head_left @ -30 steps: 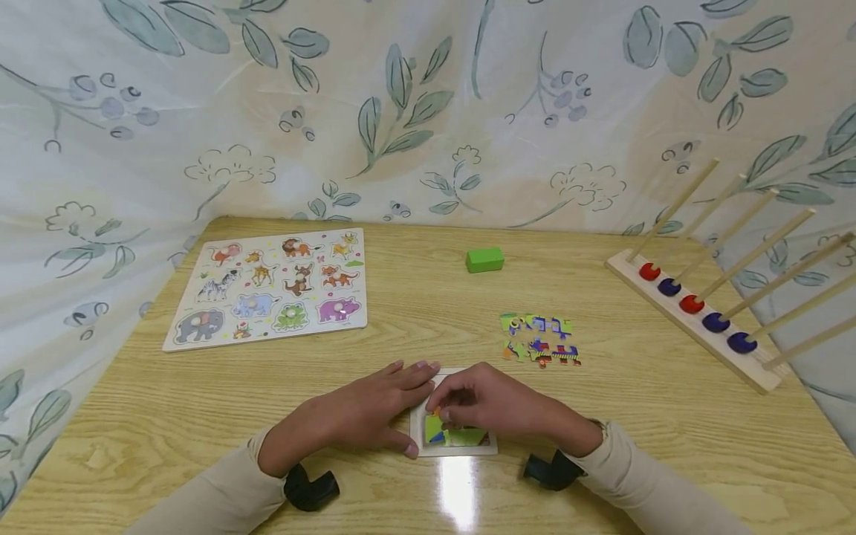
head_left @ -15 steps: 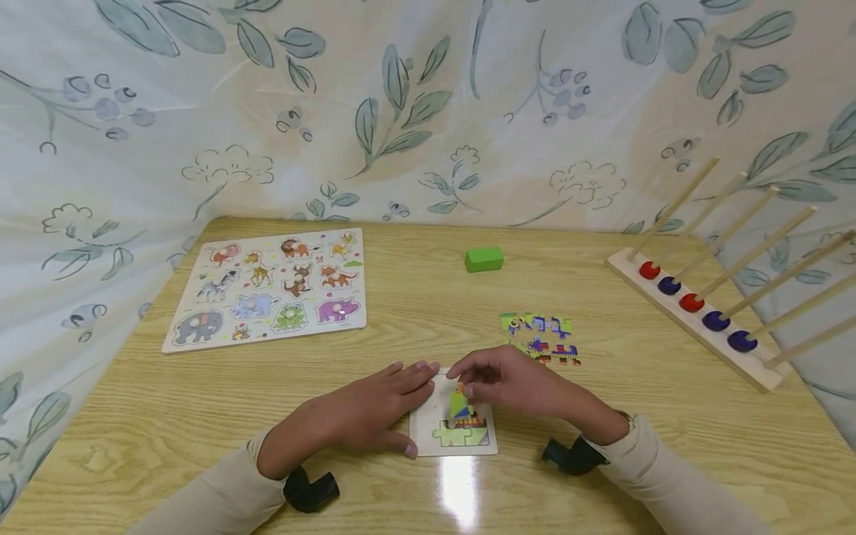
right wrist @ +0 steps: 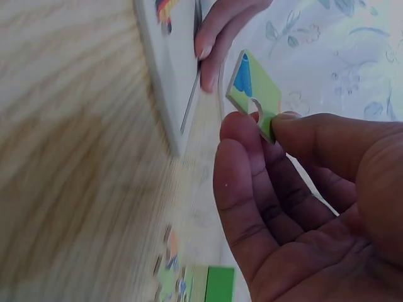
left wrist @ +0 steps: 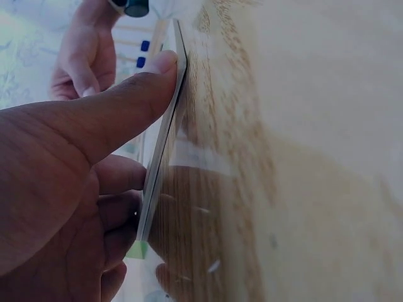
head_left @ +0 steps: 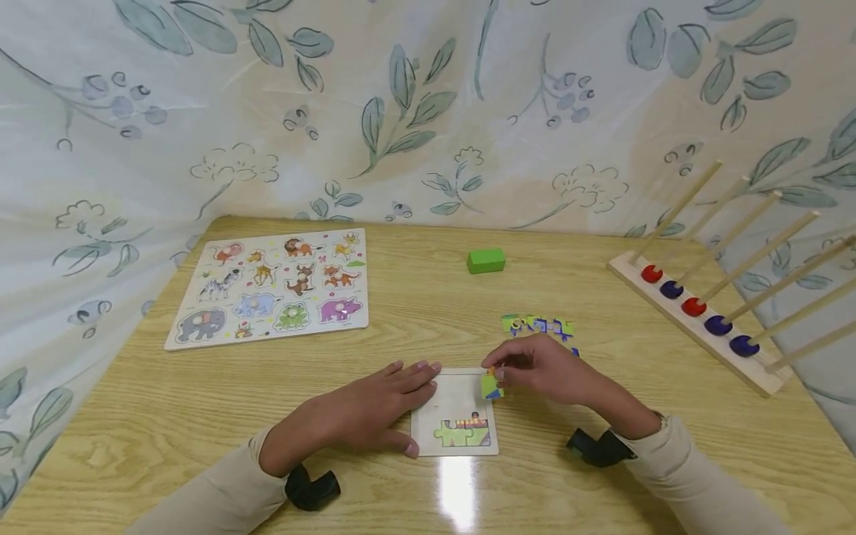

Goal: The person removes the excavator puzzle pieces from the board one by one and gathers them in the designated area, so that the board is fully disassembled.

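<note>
My right hand (head_left: 551, 377) pinches a green jigsaw piece (head_left: 490, 388) with a blue corner between thumb and fingertips. It holds the piece over the right edge of a small square puzzle tray (head_left: 438, 396). In the right wrist view the piece (right wrist: 267, 94) is raised and tilted. Several joined jigsaw pieces (head_left: 461, 434) lie along the tray's lower right. My left hand (head_left: 364, 407) rests at the tray's left side, fingers extended over its upper corner. In the left wrist view its thumb (left wrist: 129, 104) touches the tray's edge (left wrist: 165, 135).
Loose jigsaw pieces (head_left: 537, 325) lie beyond my right hand, which partly hides them. A green block (head_left: 486, 261) sits farther back. An animal peg puzzle board (head_left: 224, 297) lies at the back left. At the right stands a wooden peg rack (head_left: 692, 321) with red and blue beads.
My right hand has lifted the green piece off the tray and carried it up and right, uncovering the joined pieces. My left hand has stayed at the tray's left side.
</note>
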`<state>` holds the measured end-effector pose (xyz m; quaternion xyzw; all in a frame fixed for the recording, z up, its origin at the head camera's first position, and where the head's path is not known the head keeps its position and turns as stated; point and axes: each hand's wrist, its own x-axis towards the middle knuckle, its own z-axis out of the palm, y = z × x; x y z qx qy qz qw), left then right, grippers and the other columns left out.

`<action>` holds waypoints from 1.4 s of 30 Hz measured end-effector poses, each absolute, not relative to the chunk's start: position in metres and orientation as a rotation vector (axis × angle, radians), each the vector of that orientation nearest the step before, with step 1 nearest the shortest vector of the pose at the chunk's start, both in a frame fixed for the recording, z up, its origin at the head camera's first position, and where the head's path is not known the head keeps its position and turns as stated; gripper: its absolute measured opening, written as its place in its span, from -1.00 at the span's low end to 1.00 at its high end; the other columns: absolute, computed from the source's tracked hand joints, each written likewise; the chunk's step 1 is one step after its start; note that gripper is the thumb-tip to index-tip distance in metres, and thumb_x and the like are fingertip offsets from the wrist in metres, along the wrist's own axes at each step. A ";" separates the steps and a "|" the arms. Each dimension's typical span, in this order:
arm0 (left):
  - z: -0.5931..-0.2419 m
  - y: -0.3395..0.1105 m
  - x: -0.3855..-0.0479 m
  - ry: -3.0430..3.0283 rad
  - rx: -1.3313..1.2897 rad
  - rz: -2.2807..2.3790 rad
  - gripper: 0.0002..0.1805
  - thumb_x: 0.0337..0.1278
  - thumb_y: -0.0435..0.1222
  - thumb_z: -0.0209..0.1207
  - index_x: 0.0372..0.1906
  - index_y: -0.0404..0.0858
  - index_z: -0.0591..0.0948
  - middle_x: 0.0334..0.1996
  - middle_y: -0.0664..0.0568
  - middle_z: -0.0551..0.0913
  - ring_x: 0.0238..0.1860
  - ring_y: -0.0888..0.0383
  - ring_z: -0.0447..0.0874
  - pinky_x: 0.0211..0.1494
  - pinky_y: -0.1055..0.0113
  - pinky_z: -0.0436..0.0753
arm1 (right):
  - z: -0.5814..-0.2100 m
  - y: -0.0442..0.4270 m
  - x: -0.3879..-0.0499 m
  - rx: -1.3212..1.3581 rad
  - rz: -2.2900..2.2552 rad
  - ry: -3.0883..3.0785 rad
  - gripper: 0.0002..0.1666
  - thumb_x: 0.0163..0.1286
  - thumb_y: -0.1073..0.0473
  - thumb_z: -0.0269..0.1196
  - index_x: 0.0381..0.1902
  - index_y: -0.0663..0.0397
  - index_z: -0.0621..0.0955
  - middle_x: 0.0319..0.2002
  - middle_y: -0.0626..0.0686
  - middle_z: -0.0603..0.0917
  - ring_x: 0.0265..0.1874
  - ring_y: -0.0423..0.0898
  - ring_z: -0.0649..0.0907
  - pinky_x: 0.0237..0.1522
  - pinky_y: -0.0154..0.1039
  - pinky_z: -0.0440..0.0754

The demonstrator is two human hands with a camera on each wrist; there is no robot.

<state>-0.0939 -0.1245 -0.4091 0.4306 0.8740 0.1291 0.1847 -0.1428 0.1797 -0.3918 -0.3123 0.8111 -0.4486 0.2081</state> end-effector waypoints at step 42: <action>-0.408 -0.124 -0.093 2.442 1.182 0.425 -0.08 0.19 0.07 0.22 0.50 -0.31 0.15 0.55 -0.02 -0.10 0.52 0.08 -0.22 0.51 0.06 -0.09 | -0.400 0.214 -0.156 -0.766 -1.119 2.352 -0.80 0.31 0.44 0.24 -0.13 0.22 0.70 -0.17 0.04 0.69 -0.27 -0.15 0.62 -0.27 -0.34 0.63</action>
